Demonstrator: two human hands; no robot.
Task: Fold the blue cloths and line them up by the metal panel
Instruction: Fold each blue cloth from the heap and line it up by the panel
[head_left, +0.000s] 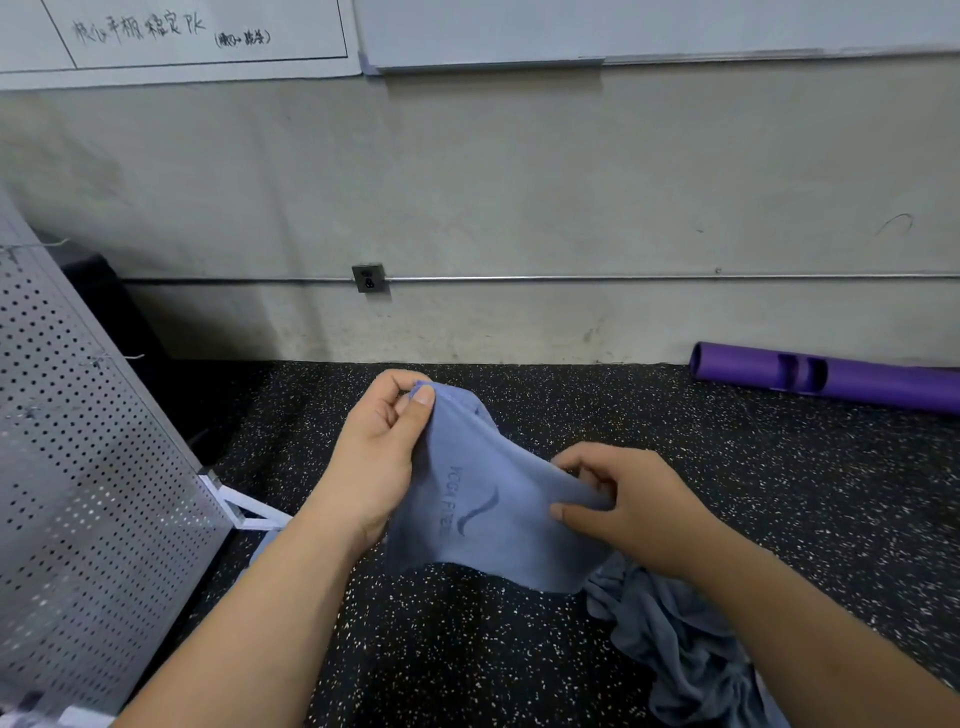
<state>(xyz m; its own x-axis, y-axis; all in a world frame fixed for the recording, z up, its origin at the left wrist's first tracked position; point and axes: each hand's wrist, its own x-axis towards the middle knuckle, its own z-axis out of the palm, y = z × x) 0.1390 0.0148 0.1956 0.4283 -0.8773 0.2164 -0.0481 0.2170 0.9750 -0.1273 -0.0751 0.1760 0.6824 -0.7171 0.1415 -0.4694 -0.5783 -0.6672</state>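
Both hands, left & right, pinch blue cloth corners, grip clamped, above floor.

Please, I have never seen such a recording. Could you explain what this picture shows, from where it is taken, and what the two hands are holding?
There is no machine here. A person wears a wide-angle camera on the head, so you look forward and down at their own bare arms.

The left hand pinches one corner of a blue cloth and lifts it. The right hand pinches another edge of the same cloth, which hangs between them above the speckled black floor.

A crumpled heap of blue cloth lies on the floor at the lower right. The perforated metal panel stands on the left. A purple tube lies by the wall.
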